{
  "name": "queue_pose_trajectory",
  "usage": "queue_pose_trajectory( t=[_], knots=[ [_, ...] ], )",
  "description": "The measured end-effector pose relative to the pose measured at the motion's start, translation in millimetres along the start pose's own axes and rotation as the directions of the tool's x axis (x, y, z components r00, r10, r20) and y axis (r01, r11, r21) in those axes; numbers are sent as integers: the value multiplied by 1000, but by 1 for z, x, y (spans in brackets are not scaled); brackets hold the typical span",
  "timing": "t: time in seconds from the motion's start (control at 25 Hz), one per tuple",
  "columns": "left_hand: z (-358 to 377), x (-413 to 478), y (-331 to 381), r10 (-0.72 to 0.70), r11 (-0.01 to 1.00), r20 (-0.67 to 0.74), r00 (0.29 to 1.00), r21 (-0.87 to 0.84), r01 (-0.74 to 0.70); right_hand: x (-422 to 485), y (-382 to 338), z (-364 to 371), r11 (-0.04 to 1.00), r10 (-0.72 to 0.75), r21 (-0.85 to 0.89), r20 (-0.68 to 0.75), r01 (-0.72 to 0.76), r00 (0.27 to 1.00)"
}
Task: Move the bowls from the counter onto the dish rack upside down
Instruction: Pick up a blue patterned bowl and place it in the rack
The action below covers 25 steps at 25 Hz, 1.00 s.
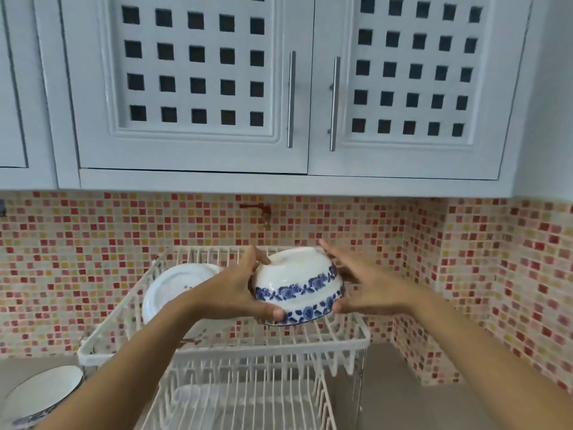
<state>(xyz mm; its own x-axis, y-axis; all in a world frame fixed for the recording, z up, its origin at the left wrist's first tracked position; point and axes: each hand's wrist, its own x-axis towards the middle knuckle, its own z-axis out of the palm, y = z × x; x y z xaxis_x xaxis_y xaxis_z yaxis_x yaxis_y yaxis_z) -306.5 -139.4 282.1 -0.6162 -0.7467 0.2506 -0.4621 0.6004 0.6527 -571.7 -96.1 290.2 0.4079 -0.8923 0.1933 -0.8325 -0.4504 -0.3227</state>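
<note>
two hands on one upturned bowl (297,283) above dish rack (217,342) upper tier: left hand (238,290) clamped on rim, right hand (366,283) half open, only thumb and fingers (328,248) touching. likely slip if tilted; possible knock against plate (173,287) alongside. second bowl (40,395) waiting on table (403,398).

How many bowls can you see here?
2. One bowl is held upside down by both hands over the top shelf of the dish rack. Another bowl sits upright at lower left. More may be out of view.
</note>
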Motion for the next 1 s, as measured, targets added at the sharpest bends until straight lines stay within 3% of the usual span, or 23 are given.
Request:
queue_pose_trajectory(
  t=[0.12, 0.28, 0.6, 0.8, 1.0],
  knots=[
    [14, 6, -9, -95, 979, 38, 995, 187, 86, 19, 11, 10, 986, 30, -169, 149, -5, 988],
    [31, 18, -15, -162, 909, -26, 986, 385, 160, 51, 26, 26, 959, 23, -283, 205, 36, 979],
    [37, 50, -36, -402, 793, -42, 915, 483, 371, 104, 43, 37, 916, 54, -397, 271, 61, 961],
    [50, 54, -38, -406, 755, -82, 910, 532, 384, 112, 49, 41, 935, 62, -353, 272, 40, 960],
    [60, 53, -39, -299, 766, -157, 941, 549, 335, 107, 49, 43, 942, 72, -335, 231, 10, 970]
  ],
)
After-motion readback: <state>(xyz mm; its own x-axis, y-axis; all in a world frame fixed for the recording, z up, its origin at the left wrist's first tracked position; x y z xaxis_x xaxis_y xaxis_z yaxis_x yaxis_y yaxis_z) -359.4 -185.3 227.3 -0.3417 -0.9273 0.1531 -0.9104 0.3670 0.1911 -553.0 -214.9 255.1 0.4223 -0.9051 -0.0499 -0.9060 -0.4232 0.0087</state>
